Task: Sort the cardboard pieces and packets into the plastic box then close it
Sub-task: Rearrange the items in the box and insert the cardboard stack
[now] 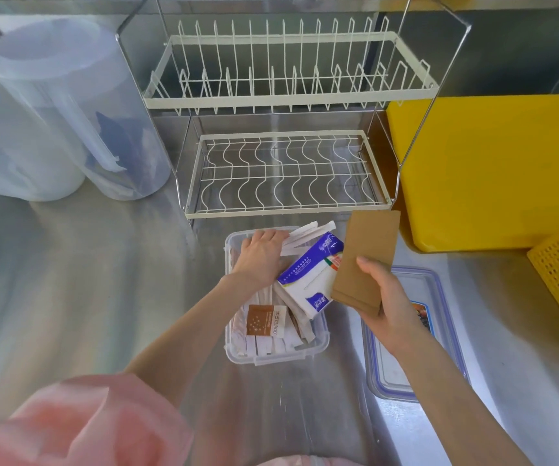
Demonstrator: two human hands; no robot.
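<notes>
My left hand presses packets far in the box, clearing room while my right hand grips the cardboard.

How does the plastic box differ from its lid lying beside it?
The plastic box is deep, all clear, and full of packets; the lid is flat, blue-rimmed and bears nothing. The left hand reaches into the box; nothing touches the lid. Both are clear plastic on the steel counter.

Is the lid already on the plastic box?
No, the lid lies on the counter right of the open plastic box.
</notes>
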